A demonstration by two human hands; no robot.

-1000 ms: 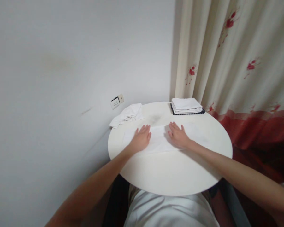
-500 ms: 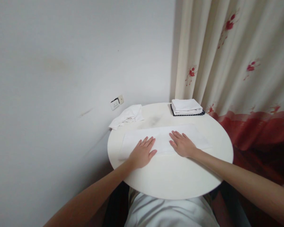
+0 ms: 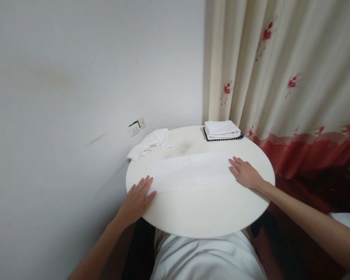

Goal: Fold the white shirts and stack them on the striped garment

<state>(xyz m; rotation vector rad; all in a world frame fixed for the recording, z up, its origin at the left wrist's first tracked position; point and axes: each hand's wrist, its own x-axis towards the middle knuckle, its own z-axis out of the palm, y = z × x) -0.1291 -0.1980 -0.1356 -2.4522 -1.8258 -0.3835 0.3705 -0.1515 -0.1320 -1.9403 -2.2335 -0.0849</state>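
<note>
A white cloth (image 3: 191,171), folded into a long flat strip, lies across the middle of the round white table (image 3: 198,214). At its left end my left hand (image 3: 136,199) rests flat, fingers spread, fingertips on the cloth's edge. My right hand (image 3: 245,173) lies flat over the right end with its fingers stretched out. Neither hand grips anything. Behind the strip, a neat stack of folded white cloths (image 3: 222,129) sits on a dark mat with a white-stitched edge (image 3: 226,139).
A loose, crumpled pile of white cloth (image 3: 151,143) lies at the table's back left, against the wall. A wall socket (image 3: 133,129) is just above it. A cream curtain with red flowers (image 3: 265,77) hangs at the right, behind the table.
My hands have slid apart over the cloth, the left one to its left end and the right one to its right end. The view has shifted slightly to the right.
</note>
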